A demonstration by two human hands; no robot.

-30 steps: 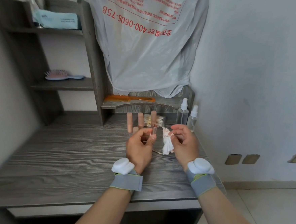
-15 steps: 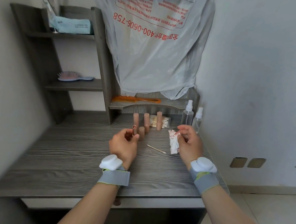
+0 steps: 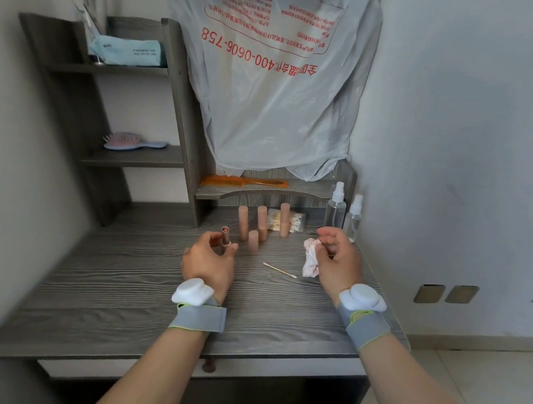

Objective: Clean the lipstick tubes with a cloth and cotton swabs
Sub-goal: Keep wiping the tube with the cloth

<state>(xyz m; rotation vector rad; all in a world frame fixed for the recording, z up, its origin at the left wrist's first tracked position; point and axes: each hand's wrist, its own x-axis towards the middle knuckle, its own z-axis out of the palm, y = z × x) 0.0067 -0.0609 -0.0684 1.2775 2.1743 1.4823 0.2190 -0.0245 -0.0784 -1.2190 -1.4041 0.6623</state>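
Observation:
My left hand (image 3: 209, 261) grips an uncapped lipstick tube (image 3: 225, 237) upright over the grey desk (image 3: 126, 286). My right hand (image 3: 338, 260) holds a crumpled white cloth (image 3: 311, 258) stained pink. A cotton swab (image 3: 279, 270) lies on the desk between my hands. Behind it stand three pink lipstick tubes (image 3: 262, 219) and one short pink cap (image 3: 253, 240). A packet of cotton swabs (image 3: 273, 219) lies behind them.
Two clear spray bottles (image 3: 343, 212) stand at the back right by the wall. An orange comb (image 3: 244, 181) lies on the low shelf, a hairbrush (image 3: 130, 141) on the left shelf. A plastic bag (image 3: 273, 85) hangs over the shelf unit.
My hands have moved apart: the left carried the open tube to the left and down, the right drew the cloth to the right. The swab on the desk is now uncovered.

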